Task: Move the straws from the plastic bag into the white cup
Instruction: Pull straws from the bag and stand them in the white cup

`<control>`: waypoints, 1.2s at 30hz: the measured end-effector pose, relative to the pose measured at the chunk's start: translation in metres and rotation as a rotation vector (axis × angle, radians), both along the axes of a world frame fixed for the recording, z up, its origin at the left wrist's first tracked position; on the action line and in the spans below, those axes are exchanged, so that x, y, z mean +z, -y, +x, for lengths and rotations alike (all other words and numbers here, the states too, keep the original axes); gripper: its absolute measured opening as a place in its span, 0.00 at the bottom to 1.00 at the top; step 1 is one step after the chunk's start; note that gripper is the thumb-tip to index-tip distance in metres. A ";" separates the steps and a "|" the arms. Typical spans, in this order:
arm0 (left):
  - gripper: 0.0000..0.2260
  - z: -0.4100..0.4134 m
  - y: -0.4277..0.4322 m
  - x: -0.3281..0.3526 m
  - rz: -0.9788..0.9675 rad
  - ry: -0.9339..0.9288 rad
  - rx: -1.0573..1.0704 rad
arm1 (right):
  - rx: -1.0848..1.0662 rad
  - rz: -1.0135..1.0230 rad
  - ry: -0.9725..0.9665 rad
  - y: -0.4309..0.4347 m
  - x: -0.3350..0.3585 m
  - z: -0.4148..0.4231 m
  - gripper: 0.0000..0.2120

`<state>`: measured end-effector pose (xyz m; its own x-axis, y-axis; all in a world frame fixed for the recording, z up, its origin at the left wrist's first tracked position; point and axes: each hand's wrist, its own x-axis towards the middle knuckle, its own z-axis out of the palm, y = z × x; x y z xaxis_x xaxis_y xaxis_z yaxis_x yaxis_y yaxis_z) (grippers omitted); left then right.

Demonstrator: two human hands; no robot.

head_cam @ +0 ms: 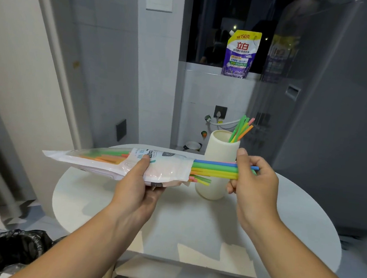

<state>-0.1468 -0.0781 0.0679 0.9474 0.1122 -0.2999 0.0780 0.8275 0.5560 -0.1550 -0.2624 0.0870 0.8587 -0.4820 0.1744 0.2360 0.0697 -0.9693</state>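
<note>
Curled tight round a bundle of straws [215,169] with the fingers [249,162] of the right hand [254,186], half drawn from the plastic bag [100,161]. Clamping that bag mid-length with the left hand [139,185], thumb on top, in the air just before the white cup [220,148] on the counter [192,225]. Several straws in the cup already. Probably mid-pull: next, draw the bundle clear, tip it upright, lower it into the cup. Hard to count what remains behind the bag's print; left fingers hidden beneath.
</note>
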 end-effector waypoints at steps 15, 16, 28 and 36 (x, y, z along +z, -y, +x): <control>0.09 -0.002 0.000 0.000 -0.050 -0.033 0.011 | 0.108 0.163 -0.076 -0.033 -0.002 -0.001 0.09; 0.10 -0.001 -0.001 0.000 -0.057 -0.028 0.017 | 0.105 0.163 -0.067 -0.034 0.001 0.000 0.08; 0.17 0.008 -0.009 -0.002 -0.055 0.028 0.064 | 0.030 0.217 0.074 -0.011 0.023 -0.002 0.12; 0.19 0.013 -0.016 -0.006 -0.061 -0.035 0.082 | 0.062 0.304 0.043 0.002 0.026 0.004 0.11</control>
<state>-0.1340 -0.0620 0.0623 0.9246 0.1693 -0.3413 0.0272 0.8643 0.5023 -0.1515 -0.2648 0.1127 0.8829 -0.4647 0.0672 0.2628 0.3705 -0.8909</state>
